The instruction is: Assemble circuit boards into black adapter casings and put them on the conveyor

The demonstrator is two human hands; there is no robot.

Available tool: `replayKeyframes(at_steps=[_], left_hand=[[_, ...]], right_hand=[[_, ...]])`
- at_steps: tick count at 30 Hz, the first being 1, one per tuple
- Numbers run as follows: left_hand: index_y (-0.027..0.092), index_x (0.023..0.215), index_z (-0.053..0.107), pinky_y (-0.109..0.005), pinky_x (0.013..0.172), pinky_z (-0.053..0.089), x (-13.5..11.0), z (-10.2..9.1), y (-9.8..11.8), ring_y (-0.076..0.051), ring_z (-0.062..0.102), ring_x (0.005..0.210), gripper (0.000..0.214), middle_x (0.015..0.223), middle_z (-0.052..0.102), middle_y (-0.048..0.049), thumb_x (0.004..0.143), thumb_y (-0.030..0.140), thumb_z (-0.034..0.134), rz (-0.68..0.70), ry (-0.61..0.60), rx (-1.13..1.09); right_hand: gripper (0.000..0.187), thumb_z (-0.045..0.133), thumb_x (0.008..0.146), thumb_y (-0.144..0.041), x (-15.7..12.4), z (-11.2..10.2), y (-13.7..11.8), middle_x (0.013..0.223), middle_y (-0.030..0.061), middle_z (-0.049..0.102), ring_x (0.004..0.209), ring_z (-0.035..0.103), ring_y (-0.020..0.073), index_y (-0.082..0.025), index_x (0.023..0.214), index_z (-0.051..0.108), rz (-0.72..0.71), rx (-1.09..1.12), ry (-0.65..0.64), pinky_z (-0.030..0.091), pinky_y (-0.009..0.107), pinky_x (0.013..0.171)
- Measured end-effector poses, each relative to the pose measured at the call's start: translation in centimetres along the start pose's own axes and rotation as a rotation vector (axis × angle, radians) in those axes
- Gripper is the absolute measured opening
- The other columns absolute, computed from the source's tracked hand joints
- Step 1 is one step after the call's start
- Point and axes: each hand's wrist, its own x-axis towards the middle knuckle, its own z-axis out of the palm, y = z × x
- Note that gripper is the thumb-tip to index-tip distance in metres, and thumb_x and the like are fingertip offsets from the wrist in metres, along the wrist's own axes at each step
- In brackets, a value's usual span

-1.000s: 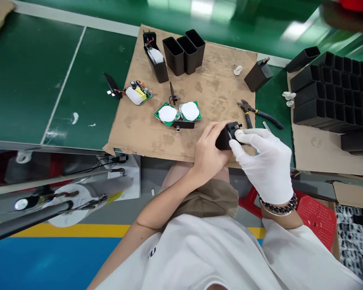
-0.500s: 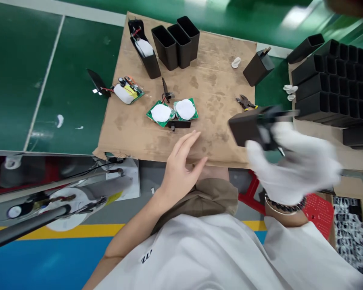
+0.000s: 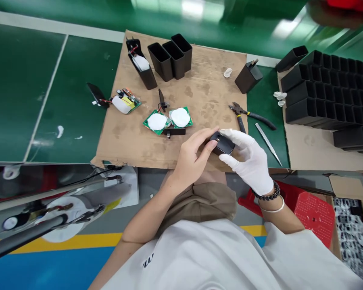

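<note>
One camera, worn on the person's head, looks forward and down, close over the bare left hand [image 3: 190, 159] and white-gloved right hand [image 3: 251, 161]. The small black plastic casing [image 3: 222, 146] between them lies near mid-frame, the brown cardboard sheet [image 3: 205, 88] above, the white shirt [image 3: 218, 257] below.

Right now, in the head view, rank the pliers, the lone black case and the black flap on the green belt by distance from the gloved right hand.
1. pliers, just beyond the right hand holding the black piece.
2. lone black case, farther back at the cardboard's right edge.
3. black flap, far left on the green belt.
</note>
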Motion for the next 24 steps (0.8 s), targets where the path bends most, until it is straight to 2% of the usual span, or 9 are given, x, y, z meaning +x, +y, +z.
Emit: replayKeyframes(at_steps=[5,10,11,13,16,18,20,22,24], left_hand=[[0.019,0.129,0.07,-0.032,0.105,0.058,-0.2,-0.4,0.0,-0.018,0.072,0.119,0.03,0.127,0.077,-0.0099,0.106,0.028,0.054,0.097,-0.021,0.136],[0.018,0.131,0.067,-0.03,0.104,0.056,0.1,-0.9,0.3,-0.018,0.069,0.119,0.03,0.127,0.075,-0.0113,0.107,0.025,0.051,0.129,-0.086,0.218],[0.017,0.13,0.067,-0.029,0.104,0.056,0.1,-1.0,0.4,-0.017,0.069,0.119,0.029,0.126,0.074,-0.0113,0.106,0.024,0.053,0.127,-0.1,0.22],[0.017,0.128,0.066,-0.029,0.102,0.057,0.2,-1.2,0.6,-0.018,0.07,0.118,0.026,0.124,0.075,-0.011,0.105,0.025,0.055,0.122,-0.134,0.225],[0.018,0.126,0.065,-0.031,0.102,0.058,0.4,-1.3,0.6,-0.019,0.07,0.118,0.024,0.123,0.075,-0.0108,0.105,0.026,0.056,0.122,-0.161,0.23],[0.018,0.125,0.066,-0.031,0.103,0.058,0.4,-1.3,0.6,-0.019,0.071,0.118,0.024,0.123,0.075,-0.0109,0.105,0.026,0.057,0.117,-0.157,0.218],[0.018,0.125,0.067,-0.032,0.103,0.058,0.3,-1.3,0.6,-0.02,0.071,0.119,0.025,0.124,0.075,-0.011,0.104,0.028,0.058,0.094,-0.149,0.202],[0.02,0.126,0.068,-0.033,0.103,0.059,0.3,-1.4,0.6,-0.021,0.071,0.119,0.026,0.125,0.075,-0.0109,0.103,0.029,0.06,0.068,-0.14,0.185],[0.02,0.128,0.069,-0.033,0.104,0.059,0.4,-1.5,0.6,-0.02,0.07,0.12,0.029,0.126,0.076,-0.0108,0.102,0.029,0.063,0.056,-0.14,0.162]], right_hand=[[0.068,0.083,0.083,-0.054,-0.3,0.8,0.6,0.147,0.0127,0.064,0.136,0.065,0.0267,-0.026,0.138,0.056,0.136,0.229,0.043,0.056,0.046,0.116],[0.092,0.074,0.083,-0.07,-0.2,1.0,0.2,0.16,0.016,0.051,0.146,0.056,0.0293,-0.028,0.155,0.035,0.205,0.257,-0.062,0.054,0.052,0.117],[0.096,0.071,0.084,-0.073,-0.2,1.0,0.1,0.164,0.0154,0.046,0.151,0.05,0.0298,-0.03,0.159,0.028,0.187,0.205,-0.054,0.052,0.054,0.119],[0.098,0.068,0.087,-0.069,-0.3,0.9,-0.2,0.172,0.0118,0.032,0.159,0.037,0.031,-0.035,0.163,0.017,0.089,0.045,0.052,0.047,0.059,0.121],[0.086,0.073,0.089,-0.046,-0.4,0.1,-0.9,0.174,0.0044,0.027,0.163,0.027,0.0334,-0.043,0.16,0.024,-0.144,-0.159,0.293,0.039,0.063,0.126],[0.08,0.075,0.088,-0.034,-0.6,-0.6,-1.3,0.171,0.0021,0.035,0.16,0.036,0.0334,-0.046,0.156,0.034,-0.172,-0.142,0.305,0.043,0.06,0.124],[0.077,0.076,0.089,-0.028,-0.8,-1.1,-1.4,0.164,0.0035,0.047,0.148,0.054,0.0309,-0.045,0.155,0.039,-0.068,-0.016,0.22,0.054,0.054,0.115],[0.071,0.077,0.089,-0.026,-1.0,-1.2,-1.1,0.153,0.0056,0.061,0.135,0.066,0.0273,-0.039,0.152,0.047,0.045,0.091,0.129,0.061,0.047,0.108],[0.057,0.079,0.089,-0.028,-1.1,-1.0,-0.5,0.142,0.0066,0.07,0.125,0.072,0.0246,-0.031,0.142,0.061,0.137,0.121,0.08,0.063,0.042,0.106]])
